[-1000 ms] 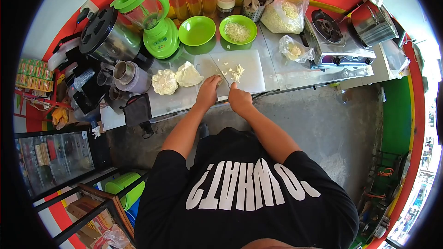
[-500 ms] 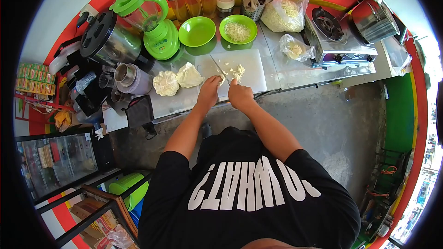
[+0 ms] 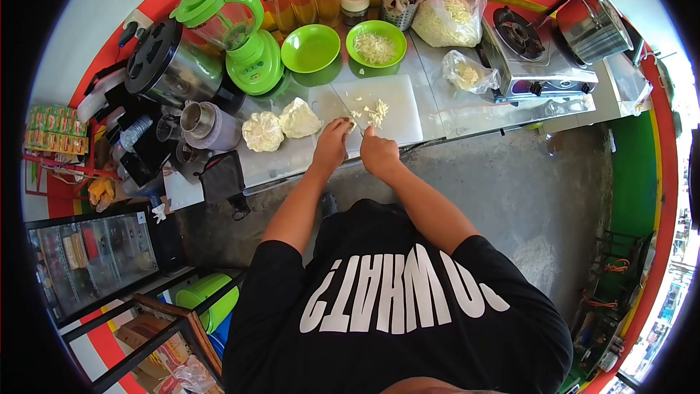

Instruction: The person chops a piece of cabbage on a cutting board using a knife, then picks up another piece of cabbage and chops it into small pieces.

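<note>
At board (image 3: 402, 113) | forearms (image 3: 300, 198) converging | left hand (image 3: 332, 145) pinching pale piece (image 3: 353, 124) | right hand (image 3: 379, 155) gripping knife (image 3: 362, 130)

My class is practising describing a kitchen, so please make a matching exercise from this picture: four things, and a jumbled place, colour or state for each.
1. Blender
2. Chopping board
3. Pump bottles
4. Knife

A. Standing in a row, with black tops
B. In the grip of the right hand
C. Bright green, with its lid on
D. White, lying flat, with pale shreds on it

Right pairs: 1-C, 2-D, 3-A, 4-B.
</note>
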A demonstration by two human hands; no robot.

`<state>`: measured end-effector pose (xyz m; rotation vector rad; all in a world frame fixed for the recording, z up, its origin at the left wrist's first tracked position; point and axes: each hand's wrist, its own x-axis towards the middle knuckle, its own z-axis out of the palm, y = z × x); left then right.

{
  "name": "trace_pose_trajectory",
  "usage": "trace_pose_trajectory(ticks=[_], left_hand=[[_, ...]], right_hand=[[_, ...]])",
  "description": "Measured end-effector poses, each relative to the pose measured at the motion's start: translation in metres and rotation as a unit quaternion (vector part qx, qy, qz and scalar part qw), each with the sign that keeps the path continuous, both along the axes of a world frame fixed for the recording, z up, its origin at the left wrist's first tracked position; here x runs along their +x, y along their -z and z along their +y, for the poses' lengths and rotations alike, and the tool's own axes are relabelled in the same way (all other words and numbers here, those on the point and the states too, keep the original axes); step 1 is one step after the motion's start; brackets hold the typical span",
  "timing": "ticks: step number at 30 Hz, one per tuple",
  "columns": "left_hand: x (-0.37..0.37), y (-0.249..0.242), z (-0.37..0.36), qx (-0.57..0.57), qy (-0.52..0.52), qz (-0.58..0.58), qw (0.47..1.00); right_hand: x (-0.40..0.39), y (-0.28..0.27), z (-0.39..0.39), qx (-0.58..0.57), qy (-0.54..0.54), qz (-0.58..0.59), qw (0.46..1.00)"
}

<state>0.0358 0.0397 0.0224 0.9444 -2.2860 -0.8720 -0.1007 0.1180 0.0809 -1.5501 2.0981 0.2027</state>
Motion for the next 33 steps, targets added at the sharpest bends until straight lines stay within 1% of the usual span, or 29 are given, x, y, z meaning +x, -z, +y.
trace_pose_trajectory(ticks=[1,5,8,10,11,13,16,20,22,23,24,25,26,28,29,31,33], left_hand=[[-0.001,-0.001,0.000,-0.003,0.003,0.002,1.000],[-0.001,0.002,0.002,-0.018,-0.001,0.013,1.000],[-0.002,-0.002,0.002,0.012,-0.009,0.009,1.000],[-0.002,0.005,0.004,-0.028,-0.010,0.043,0.999],[-0.001,0.009,0.004,-0.026,-0.010,0.044,0.999],[-0.002,0.008,0.005,-0.041,-0.015,0.047,0.998],[-0.001,0.006,0.003,-0.043,-0.007,0.034,0.998],[-0.001,-0.001,0.007,-0.035,-0.017,0.043,0.998],[-0.001,0.004,0.010,0.000,-0.026,0.053,0.998],[-0.002,0.007,0.011,0.002,-0.027,0.054,0.998],[-0.002,0.011,0.011,-0.035,-0.027,0.057,0.997],[-0.002,0.015,0.011,-0.072,-0.027,0.059,0.995],[-0.003,0.019,0.011,-0.073,-0.028,0.059,0.995],[-0.003,0.023,0.013,-0.121,-0.032,0.043,0.991],[-0.002,0.023,0.015,-0.123,-0.031,0.042,0.991],[0.000,0.018,0.018,-0.162,-0.038,-0.028,0.986],[0.001,0.014,0.020,-0.183,-0.040,-0.041,0.981]], right_hand=[[0.001,0.005,0.001,-0.016,0.026,-0.001,1.000],[-0.001,0.006,-0.008,-0.020,0.017,-0.010,1.000],[-0.006,-0.014,-0.016,0.006,-0.007,-0.009,1.000],[-0.006,-0.021,-0.011,0.017,-0.027,-0.005,0.999],[-0.004,-0.015,-0.006,0.019,-0.027,-0.004,0.999],[0.002,0.003,0.001,0.000,0.014,0.004,1.000],[0.002,0.008,-0.004,-0.025,0.009,0.003,1.000],[0.000,-0.017,-0.012,0.008,-0.006,0.004,1.000],[0.004,-0.018,-0.005,-0.001,0.002,-0.002,1.000],[0.004,-0.008,-0.002,0.001,0.001,0.000,1.000],[0.005,0.009,0.000,-0.012,0.008,0.005,1.000],[0.006,0.013,0.001,-0.025,0.016,0.009,1.000],[0.004,0.017,-0.002,-0.027,0.014,0.009,0.999],[0.002,0.005,-0.010,-0.019,0.017,0.001,1.000],[0.001,-0.003,-0.012,-0.020,0.018,0.000,1.000],[-0.001,-0.024,-0.014,0.012,-0.015,0.004,1.000],[0.000,-0.019,-0.008,0.002,-0.009,-0.001,1.000]])
